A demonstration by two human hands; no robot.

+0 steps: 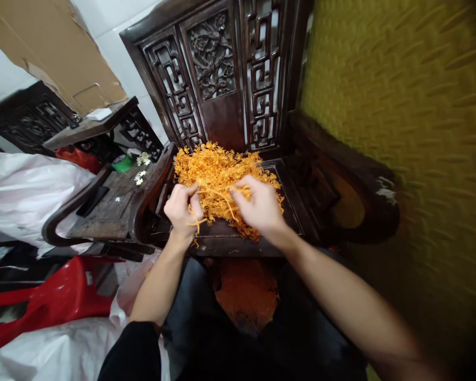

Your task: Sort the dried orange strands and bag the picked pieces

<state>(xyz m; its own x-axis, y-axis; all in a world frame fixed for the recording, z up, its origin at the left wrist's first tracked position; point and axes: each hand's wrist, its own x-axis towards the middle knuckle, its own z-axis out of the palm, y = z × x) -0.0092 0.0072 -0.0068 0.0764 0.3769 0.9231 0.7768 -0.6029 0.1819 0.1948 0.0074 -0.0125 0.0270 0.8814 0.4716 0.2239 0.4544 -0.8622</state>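
A heap of orange, branching plastic-like pieces (218,164) lies on the seat of a dark carved wooden chair (222,246). In front of the heap, my left hand (183,209) is closed, pinching an orange piece whose thin stems hang below the fingers. My right hand (257,203), a little to the right, is also closed, with thumb and forefinger on orange strands. Thin orange stems stretch between the two hands. Whether they belong to one piece or to several cannot be made out.
Left of the seat stands a dark side table (103,214) with small pale pieces and a green roll (122,163). A red plastic chair (61,293) and white bags (27,193) are farther left. A yellow textured surface (400,132) rises at the right.
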